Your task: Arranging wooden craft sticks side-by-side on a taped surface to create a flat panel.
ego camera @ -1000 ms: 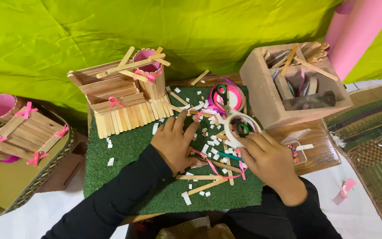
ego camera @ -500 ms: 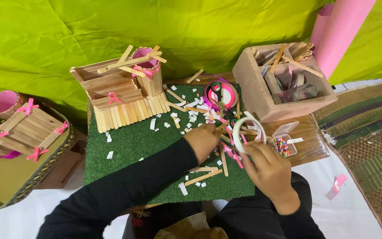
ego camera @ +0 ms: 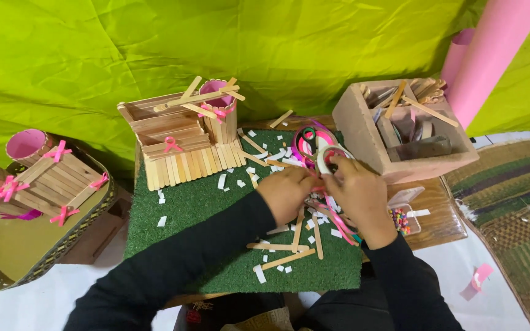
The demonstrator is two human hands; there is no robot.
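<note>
Two hands meet over the green mat, busy with pink ribbon.

Head view: the left hand [ego camera: 288,195] and the right hand [ego camera: 358,195] sit close together near the mat's far right part, both in black sleeves. The left fingers [ego camera: 307,181] are pinched together on a strand of pink ribbon [ego camera: 338,219], which trails down under the right hand; the right fingers [ego camera: 338,168] curl together at a white tape roll [ego camera: 329,156] (whether they grip it or just touch it, I cannot tell). Pink-handled scissors [ego camera: 308,140] lie just beyond the roll. The green turf mat [ego camera: 203,202] covers the worktop, scattered with white paper bits and loose craft sticks [ego camera: 280,247]. At the mat's far left corner stands a stick-built organizer [ego camera: 179,144] with a pink bow. A cardboard box [ego camera: 363,132] of sticks sits right, a small bead tray [ego camera: 400,219] beside the right wrist.
</note>
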